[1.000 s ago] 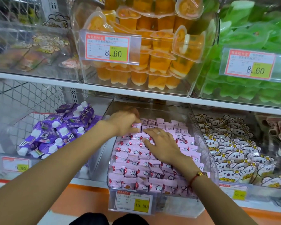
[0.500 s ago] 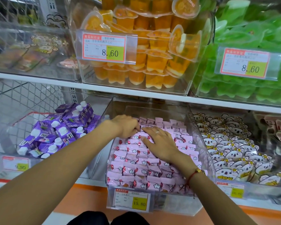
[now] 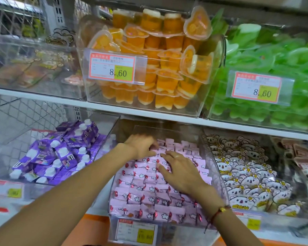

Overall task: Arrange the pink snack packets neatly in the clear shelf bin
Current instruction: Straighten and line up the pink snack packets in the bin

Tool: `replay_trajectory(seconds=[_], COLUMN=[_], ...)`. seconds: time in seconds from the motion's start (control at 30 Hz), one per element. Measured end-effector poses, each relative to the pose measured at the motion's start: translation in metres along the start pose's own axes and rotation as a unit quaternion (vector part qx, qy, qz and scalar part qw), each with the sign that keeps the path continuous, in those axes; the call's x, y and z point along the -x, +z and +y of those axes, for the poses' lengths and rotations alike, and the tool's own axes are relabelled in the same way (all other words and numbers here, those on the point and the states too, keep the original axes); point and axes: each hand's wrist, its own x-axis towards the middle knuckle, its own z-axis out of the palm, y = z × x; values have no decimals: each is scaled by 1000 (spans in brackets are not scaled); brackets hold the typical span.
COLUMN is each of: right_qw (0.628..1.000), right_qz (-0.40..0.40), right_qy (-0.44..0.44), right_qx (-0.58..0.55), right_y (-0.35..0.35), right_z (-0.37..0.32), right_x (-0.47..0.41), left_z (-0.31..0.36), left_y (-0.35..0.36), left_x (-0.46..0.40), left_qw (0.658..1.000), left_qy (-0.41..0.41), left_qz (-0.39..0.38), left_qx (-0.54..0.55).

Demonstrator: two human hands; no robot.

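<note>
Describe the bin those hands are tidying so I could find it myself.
Find the lower shelf, under the tub of orange jelly cups. The clear bin in the middle holds rows of pink snack packets, with both hands on them. Purple cartons lie to its left and koala-faced packets to its right; only this bin is pink.

A white shelf board (image 3: pixel 149 119) runs across the middle, from nine o'clock down towards three o'clock. Above it, at twelve o'clock, stands a clear bin of orange jelly cups (image 3: pixel 160 68) with a price tag (image 3: pixel 112 68) reading 8.60; at two o'clock lie green jelly cups (image 3: pixel 267 55). At nine o'clock sit purple cartons (image 3: pixel 60 153), at three o'clock koala-print packets (image 3: pixel 242 174). Wire mesh backing (image 3: pixel 25 118) shows at left, and an orange shelf edge (image 3: pixel 94 226) at six o'clock.
</note>
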Motion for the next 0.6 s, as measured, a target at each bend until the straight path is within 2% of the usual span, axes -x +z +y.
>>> replay_trajectory(seconds=[0.13, 0.33, 0.4, 0.5, 0.6], right_qw=[1000, 1000, 1000, 1000, 999], right_qz=[7, 1, -11, -27, -47], right_qy=[0, -2, 0, 0, 8], right_qx=[3, 15, 12, 5, 0], right_y=[2, 6, 6, 6, 5], right_z=[-1, 2, 3, 5, 5], right_x=[0, 1, 0, -1, -2], left_z=[2, 1, 1, 4, 5], left_y=[4, 7, 7, -2, -14], left_x=[-3, -1, 0, 4, 15], left_qw=[1000, 995, 989, 955, 921], left_qy=[-6, -23, -43, -75, -109], left_qz=[4, 93, 111, 169, 237], left_qx=[9, 19, 92, 234, 290])
